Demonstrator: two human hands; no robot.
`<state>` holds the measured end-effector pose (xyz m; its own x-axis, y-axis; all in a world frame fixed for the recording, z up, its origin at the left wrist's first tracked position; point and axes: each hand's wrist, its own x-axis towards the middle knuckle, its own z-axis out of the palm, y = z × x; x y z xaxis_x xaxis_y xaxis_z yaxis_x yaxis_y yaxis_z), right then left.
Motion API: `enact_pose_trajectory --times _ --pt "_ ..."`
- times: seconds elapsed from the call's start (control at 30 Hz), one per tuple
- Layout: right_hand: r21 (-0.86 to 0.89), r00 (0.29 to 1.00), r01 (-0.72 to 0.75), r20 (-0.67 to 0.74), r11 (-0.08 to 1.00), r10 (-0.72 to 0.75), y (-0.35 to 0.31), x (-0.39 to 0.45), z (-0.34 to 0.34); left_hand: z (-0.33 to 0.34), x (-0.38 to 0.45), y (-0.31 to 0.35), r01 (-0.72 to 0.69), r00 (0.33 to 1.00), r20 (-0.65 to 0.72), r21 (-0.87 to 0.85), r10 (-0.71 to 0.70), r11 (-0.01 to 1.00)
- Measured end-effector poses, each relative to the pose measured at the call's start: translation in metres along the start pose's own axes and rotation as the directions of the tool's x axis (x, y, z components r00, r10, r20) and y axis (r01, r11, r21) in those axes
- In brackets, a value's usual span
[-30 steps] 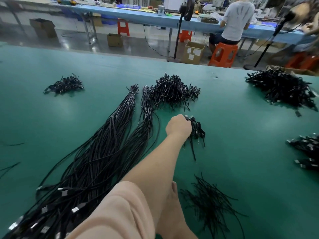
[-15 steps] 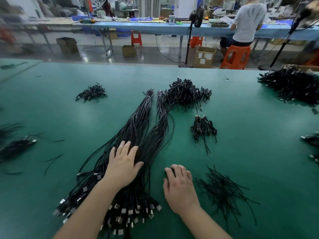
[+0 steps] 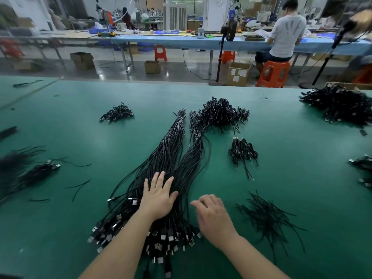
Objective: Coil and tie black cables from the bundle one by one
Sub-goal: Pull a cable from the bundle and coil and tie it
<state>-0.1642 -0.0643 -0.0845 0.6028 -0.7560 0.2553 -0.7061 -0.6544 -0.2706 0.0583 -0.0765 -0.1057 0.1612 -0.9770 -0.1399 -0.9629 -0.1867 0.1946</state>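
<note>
A long bundle of black cables lies on the green table, tied at its far end, with silver plug ends fanned out near me. My left hand rests flat on the bundle, fingers spread. Just right of the bundle's near end is my right hand, fingers loosely curled at the cables' edge, with nothing visibly gripped. A small heap of coiled, tied cables lies to the right of the bundle. Thin black ties are scattered right of my right hand.
A bigger pile of coiled cables sits beyond the bundle, a small one at far left, a large heap at far right. More cables lie at the left edge. A person sits on an orange stool beyond the table.
My left hand came back from the small coiled heap and settled flat on the bundle. My right hand lifted slightly, fingers curling toward the bundle's edge. The view tilted up.
</note>
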Motion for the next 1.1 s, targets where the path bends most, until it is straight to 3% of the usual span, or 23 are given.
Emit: enact_pose_trajectory --times 0.13,0.27,0.7,0.9,1.03,1.1 --pt "0.285 0.971 -0.01 0.231 0.958 -0.059 -0.045 0.007 -0.01 -0.001 0.004 0.0 0.021 1.0 0.023 -0.069 -0.019 0.997" --pt "0.13 0.882 0.102 0.446 0.986 -0.15 -0.065 0.007 -0.014 0.0 0.006 -0.001 0.023 0.999 0.026 -0.086 -0.021 0.996" --pt "0.317 0.855 -0.247 0.515 0.916 0.053 -0.06 0.018 -0.042 -0.003 0.006 -0.001 0.018 0.999 0.049 -0.13 -0.011 0.991" --pt "0.515 0.77 -0.561 0.611 0.648 0.181 -0.046 0.024 -0.081 -0.005 0.004 -0.001 0.016 0.999 0.051 -0.134 -0.009 0.991" --pt "0.75 0.835 -0.548 0.518 0.369 0.186 -0.037 0.025 -0.109 -0.004 0.003 -0.001 0.003 0.999 0.046 -0.133 0.003 0.991" --pt "0.805 0.87 -0.493 0.441 0.332 0.222 -0.035 0.025 -0.118 -0.004 0.004 -0.002 0.003 0.999 0.045 -0.136 0.003 0.991"
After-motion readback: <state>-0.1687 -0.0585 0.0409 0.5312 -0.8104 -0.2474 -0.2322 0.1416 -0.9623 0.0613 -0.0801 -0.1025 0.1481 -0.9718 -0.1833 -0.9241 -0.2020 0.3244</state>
